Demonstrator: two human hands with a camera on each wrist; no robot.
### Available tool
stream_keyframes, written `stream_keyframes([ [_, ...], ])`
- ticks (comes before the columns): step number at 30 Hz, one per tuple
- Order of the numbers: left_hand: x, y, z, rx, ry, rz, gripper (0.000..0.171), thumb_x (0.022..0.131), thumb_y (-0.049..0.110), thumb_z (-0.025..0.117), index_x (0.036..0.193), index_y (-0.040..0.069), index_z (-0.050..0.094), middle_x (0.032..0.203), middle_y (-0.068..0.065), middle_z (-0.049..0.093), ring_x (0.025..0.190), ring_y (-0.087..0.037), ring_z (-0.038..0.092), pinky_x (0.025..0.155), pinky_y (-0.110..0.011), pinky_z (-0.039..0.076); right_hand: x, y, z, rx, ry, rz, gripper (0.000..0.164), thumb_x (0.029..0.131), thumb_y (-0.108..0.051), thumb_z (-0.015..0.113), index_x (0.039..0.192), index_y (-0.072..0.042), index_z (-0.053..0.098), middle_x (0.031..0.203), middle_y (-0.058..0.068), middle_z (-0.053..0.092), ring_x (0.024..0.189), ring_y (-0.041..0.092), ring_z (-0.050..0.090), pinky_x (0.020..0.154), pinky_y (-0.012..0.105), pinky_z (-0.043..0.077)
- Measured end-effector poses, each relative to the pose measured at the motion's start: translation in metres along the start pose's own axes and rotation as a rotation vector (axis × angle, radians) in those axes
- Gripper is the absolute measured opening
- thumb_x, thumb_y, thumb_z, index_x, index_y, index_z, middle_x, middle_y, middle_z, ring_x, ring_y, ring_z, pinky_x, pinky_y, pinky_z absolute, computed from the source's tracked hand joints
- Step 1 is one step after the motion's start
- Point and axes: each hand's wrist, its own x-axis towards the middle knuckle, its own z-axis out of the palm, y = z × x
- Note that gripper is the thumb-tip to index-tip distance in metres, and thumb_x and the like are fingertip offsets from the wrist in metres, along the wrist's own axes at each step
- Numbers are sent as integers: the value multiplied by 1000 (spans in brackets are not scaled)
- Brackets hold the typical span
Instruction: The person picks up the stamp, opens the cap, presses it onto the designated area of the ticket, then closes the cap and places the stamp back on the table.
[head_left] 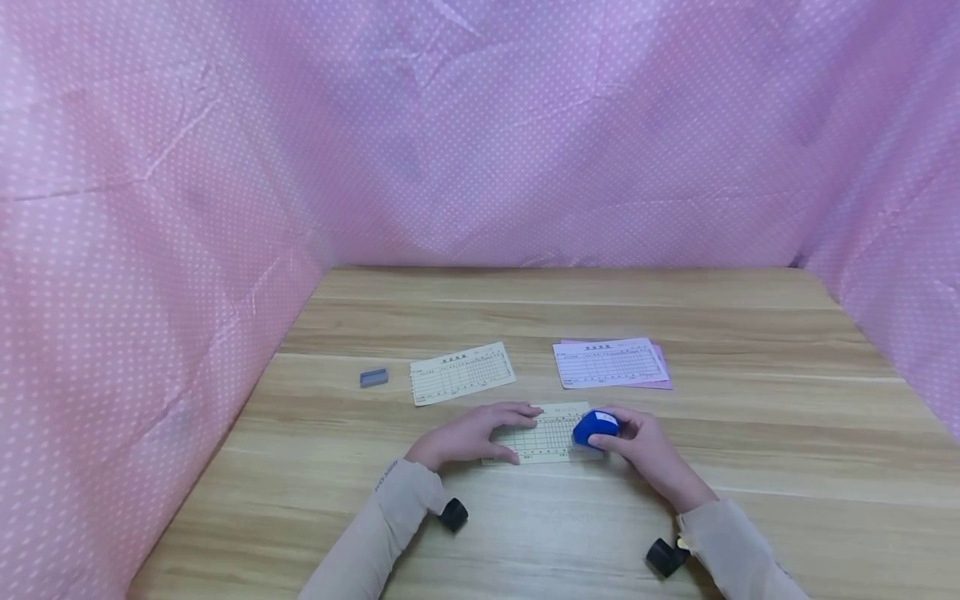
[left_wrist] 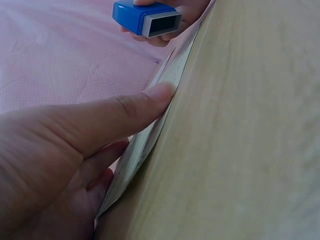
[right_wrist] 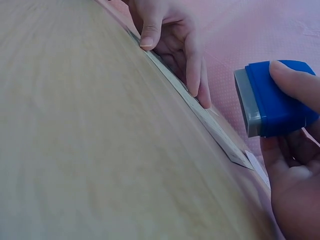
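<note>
Left hand (head_left: 474,435) unclenched on slip (head_left: 551,433), 9 o'clock, likely steadying; right hand (head_left: 643,446) grips blue stamp (head_left: 595,430), raised, 3 o'clock.

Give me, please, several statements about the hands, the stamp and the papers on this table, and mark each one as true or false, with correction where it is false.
1. The right hand holds the blue hand stamp. True.
2. The left hand touches the near pale-yellow form. True.
3. The blue hand stamp is pressed flat on the near pale-yellow form. False: its face is raised off the paper.
4. The purple form lies on top of the white form. False: the white form is on top.
5. In the head view, the small grey cap lies left of the far pale-yellow form. True.
</note>
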Motion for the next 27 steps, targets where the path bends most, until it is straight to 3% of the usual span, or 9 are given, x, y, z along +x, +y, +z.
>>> stream_keyframes([
  [7,2,-3,0,-35,46,43,58,84,26,75,138,20,54,151,8,44,143,-15,36,118,-37,29,0,0,-1,22,-9,2,53,88,-30,72,131,-4,57,134,19,58,121,27,57,99,35,51],
  [14,1,-5,-4,-60,191,79,47,84,22,75,128,16,62,134,4,59,128,-16,47,110,-39,37,0,0,-1,25,-19,-5,54,87,-32,72,132,-5,57,135,18,57,122,28,56,101,40,49],
  [19,-2,-7,-8,-6,257,37,44,83,23,76,124,14,64,125,2,63,117,-16,50,103,-38,40,0,0,-1,29,-20,-4,53,88,-31,72,132,-5,57,135,18,57,122,28,56,102,41,49],
  [27,-5,-11,-12,16,284,-122,51,78,32,81,123,17,63,113,5,59,104,-13,48,95,-34,44,0,-1,-2,31,-17,6,53,88,-30,72,132,-5,57,135,18,57,122,28,56,102,40,49],
])
